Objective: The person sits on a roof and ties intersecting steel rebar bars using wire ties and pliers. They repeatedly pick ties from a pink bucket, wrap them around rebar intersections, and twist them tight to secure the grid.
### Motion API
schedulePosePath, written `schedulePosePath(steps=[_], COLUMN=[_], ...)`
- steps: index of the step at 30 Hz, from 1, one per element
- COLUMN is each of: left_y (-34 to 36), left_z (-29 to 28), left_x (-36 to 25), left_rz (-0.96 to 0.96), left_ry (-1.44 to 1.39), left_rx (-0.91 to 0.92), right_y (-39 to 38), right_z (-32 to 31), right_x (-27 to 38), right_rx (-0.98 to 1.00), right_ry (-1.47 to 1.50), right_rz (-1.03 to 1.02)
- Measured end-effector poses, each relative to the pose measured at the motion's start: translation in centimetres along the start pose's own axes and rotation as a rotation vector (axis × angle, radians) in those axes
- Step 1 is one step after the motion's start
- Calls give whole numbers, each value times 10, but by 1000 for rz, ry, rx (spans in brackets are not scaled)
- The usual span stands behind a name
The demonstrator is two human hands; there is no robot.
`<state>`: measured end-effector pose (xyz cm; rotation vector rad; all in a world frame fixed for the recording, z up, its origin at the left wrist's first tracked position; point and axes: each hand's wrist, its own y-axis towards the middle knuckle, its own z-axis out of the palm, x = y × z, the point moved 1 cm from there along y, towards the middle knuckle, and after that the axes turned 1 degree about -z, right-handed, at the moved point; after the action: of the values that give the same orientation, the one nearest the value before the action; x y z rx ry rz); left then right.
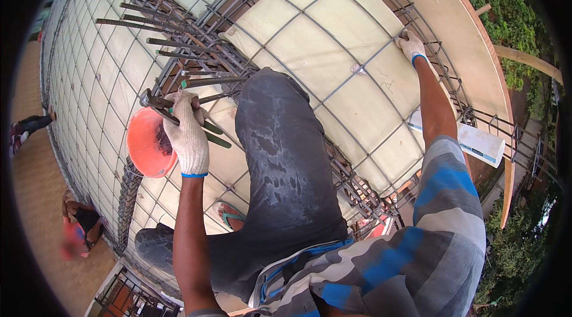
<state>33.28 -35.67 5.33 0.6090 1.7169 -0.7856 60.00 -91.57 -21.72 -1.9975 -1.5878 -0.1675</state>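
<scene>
My left hand (189, 138), in a white knit glove with a blue cuff, is closed around a pair of pincers (215, 133) with dark green handles. Their metal head (150, 101) points left, above the rim of an orange bucket (138, 144) holding something dark. My right hand (412, 47), gloved the same way, reaches forward and curls its fingers on a thin bar of the steel mesh (333, 37), beside the long rebar cage (438, 58). Pale foam-like blocks (310, 25) lie under the mesh. My knee (268, 87) is bent between the hands.
Thick rebar ends (134, 24) stick out near my left hand. A white pipe (482, 145) lies by the right edge, past which trees (506, 7) show. A curved board (471, 31) borders the cage. Two people (80, 227) are far left, lower down.
</scene>
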Motion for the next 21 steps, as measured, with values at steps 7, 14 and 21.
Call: schedulePosePath(steps=[7,14,21], left_y=[0,-1,-2], left_z=[-4,-2,-5], left_x=[4,3,1], left_rz=[-15,-9,-29], left_ry=[27,56,46], left_rx=[-20,-20,-4], right_y=[10,-70,-147], right_z=[-4,11,32], right_x=[2,11,7], right_rx=[92,-113,42], right_ry=[-312,-95,-142], right_rz=[-88,6,-253])
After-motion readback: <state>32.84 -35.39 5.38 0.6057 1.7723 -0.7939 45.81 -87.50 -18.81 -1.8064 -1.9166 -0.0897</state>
